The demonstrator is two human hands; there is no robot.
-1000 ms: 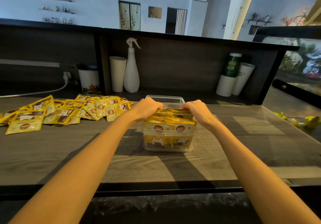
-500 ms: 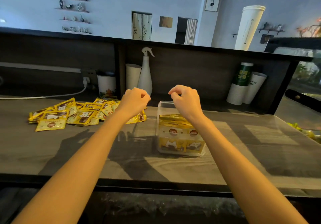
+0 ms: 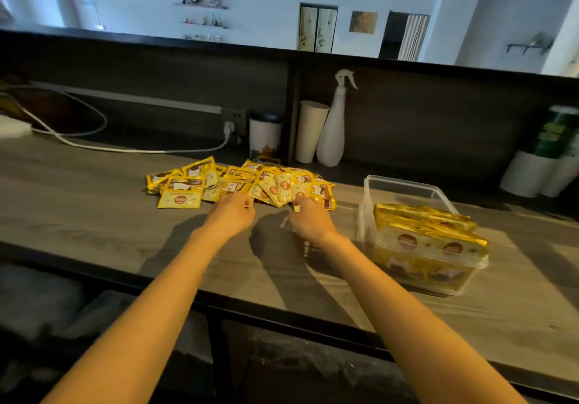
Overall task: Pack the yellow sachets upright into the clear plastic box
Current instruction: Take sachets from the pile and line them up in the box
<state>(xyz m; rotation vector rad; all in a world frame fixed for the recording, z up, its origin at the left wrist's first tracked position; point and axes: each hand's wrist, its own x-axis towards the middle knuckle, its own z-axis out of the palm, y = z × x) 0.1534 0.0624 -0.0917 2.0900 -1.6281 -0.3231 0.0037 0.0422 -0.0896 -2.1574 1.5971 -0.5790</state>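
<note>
A loose pile of yellow sachets (image 3: 238, 181) lies flat on the wooden counter, left of centre. The clear plastic box (image 3: 407, 184) stands to the right with several sachets (image 3: 426, 231) upright in its near part; its far part holds nothing. My left hand (image 3: 233, 212) rests with curled fingers on the pile's near edge, fingertips touching a sachet. My right hand (image 3: 308, 218) is curled over the near corner of the rightmost sachet (image 3: 322, 195). The backs of the hands hide whether either hand grips a sachet.
A white spray bottle (image 3: 333, 128), a paper cup stack (image 3: 310, 131) and a lidded white cup (image 3: 264, 137) stand against the dark back panel behind the pile. A white cable (image 3: 94, 146) runs along the left. More cups (image 3: 545, 165) stand at the far right.
Both hands left the box, rose, then swung left and down to the loose pile. The view turned left, so the box now sits at the right.
</note>
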